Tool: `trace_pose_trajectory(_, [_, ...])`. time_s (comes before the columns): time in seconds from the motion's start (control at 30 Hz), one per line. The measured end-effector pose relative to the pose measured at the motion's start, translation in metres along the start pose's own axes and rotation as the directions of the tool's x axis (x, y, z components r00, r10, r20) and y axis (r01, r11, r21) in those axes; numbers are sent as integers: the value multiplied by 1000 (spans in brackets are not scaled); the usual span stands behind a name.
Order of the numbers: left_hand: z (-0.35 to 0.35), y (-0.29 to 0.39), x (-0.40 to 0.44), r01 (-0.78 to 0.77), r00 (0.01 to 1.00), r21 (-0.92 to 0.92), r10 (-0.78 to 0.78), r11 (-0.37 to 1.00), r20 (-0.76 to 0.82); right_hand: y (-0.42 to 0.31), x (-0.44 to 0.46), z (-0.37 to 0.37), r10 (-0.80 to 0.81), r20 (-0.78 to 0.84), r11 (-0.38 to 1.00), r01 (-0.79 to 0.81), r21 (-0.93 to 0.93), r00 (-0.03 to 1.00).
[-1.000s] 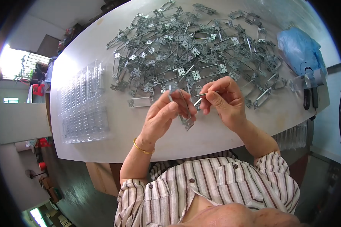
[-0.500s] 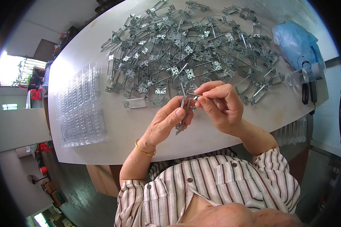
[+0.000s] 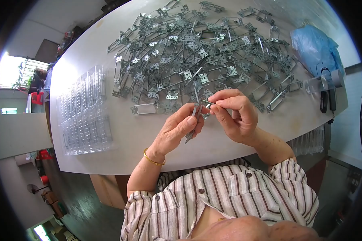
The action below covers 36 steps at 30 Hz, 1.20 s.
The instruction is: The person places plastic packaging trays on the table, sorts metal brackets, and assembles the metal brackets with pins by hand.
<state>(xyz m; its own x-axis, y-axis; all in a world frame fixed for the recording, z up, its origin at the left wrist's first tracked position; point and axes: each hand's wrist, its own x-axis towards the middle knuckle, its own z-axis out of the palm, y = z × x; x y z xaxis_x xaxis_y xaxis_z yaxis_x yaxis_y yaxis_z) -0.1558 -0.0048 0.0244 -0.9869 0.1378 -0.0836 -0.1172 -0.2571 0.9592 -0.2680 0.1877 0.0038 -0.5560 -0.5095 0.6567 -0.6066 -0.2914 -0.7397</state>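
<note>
My left hand [image 3: 176, 127] grips a metal bracket [image 3: 192, 130] between thumb and fingers, its lower end tilted down below the fingertips. My right hand [image 3: 236, 114] pinches a thin metal pin [image 3: 207, 102], whose tip meets the upper end of the bracket. Whether the pin sits in a hole is too small to tell. Just beyond both hands a large heap of metal brackets [image 3: 189, 52] with long rods spreads over the white table [image 3: 132, 148]. One loose bracket [image 3: 144, 109] lies at the near left edge of the heap.
Stacked clear plastic trays [image 3: 84, 112] lie on the left of the table. At the right are a blue plastic bag [image 3: 315, 46], a clear cylinder [image 3: 314, 86] and a dark-handled tool [image 3: 323, 102]. More clear plastic [image 3: 308, 142] shows below the table's right edge.
The two hands have come together, and the pin now touches the bracket's upper end. My left hand has turned the bracket and shifted slightly down.
</note>
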Motion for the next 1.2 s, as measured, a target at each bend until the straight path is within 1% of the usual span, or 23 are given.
trace_pose_trajectory(0.23, [1, -1, 0, 15, 1000, -17, -15, 1000, -7, -1, 1, 0, -13, -4, 1000, 13, 10, 1000])
trace_pose_trajectory(0.3, [1, -4, 0, 20, 1000, -22, -20, 1000, 1, -7, 5, 2, -5, -58, 999, 3, -37, 998])
trace_pose_trajectory(0.37, [-1, -6, -1, 35, 999, -1, -35, 999, 21, -6, 5, 5, -6, -101, 999, 2, -38, 995])
trace_pose_trajectory(0.4, [-1, -6, -2, 43, 999, 11, -43, 999, 29, -3, 3, 9, -8, -117, 1000, 6, -13, 993])
trace_pose_trajectory(0.43, [0, -6, -4, 29, 1000, 30, -29, 999, -1, -1, 2, 12, -10, -133, 1000, 12, 13, 991])
trace_pose_trajectory(0.5, [4, -8, -4, 1, 999, 64, 2, 998, -52, -5, 10, 5, -67, -91, 992, 57, -115, 994])
trace_pose_trajectory(0.53, [3, -8, -4, -13, 998, 111, 20, 994, -64, -8, 13, 2, -92, -67, 980, 78, -181, 993])
trace_pose_trajectory(0.6, [-2, -8, -5, -38, 994, 207, 58, 978, -91, -10, 12, 1, 4, -30, 989, -8, -150, 1000])
trace_pose_trajectory(0.63, [0, -5, -3, -53, 988, 303, 94, 952, -122, -10, 12, 2, 49, -9, 990, -50, -130, 999])
trace_pose_trajectory(0.73, [-3, -2, -1, -132, 970, 605, 228, 785, -84, -11, 5, 11, 253, 17, 966, -254, 44, 967])
trace_pose_trajectory(0.83, [-5, -3, 0, -187, 952, 718, 305, 670, -36, -12, 5, 9, 383, 105, 906, -395, 149, 918])
trace_pose_trajectory(0.93, [-3, -5, 2, -214, 932, 775, 363, 595, -22, -15, 11, 3, 409, 142, 903, -422, 79, 902])
trace_pose_trajectory(1.03, [1, -3, 4, -213, 918, 856, 397, 471, 9, -8, 16, 4, 237, 84, 971, -234, -46, 968])
trace_pose_trajectory(1.13, [1, -4, 3, -226, 917, 877, 397, 425, 44, -7, 20, -1, 155, 76, 983, -146, -109, 985])
trace_pose_trajectory(1.2, [2, -2, 2, -241, 925, 861, 375, 448, 64, -9, 17, 0, 189, 66, 981, -186, -46, 980])
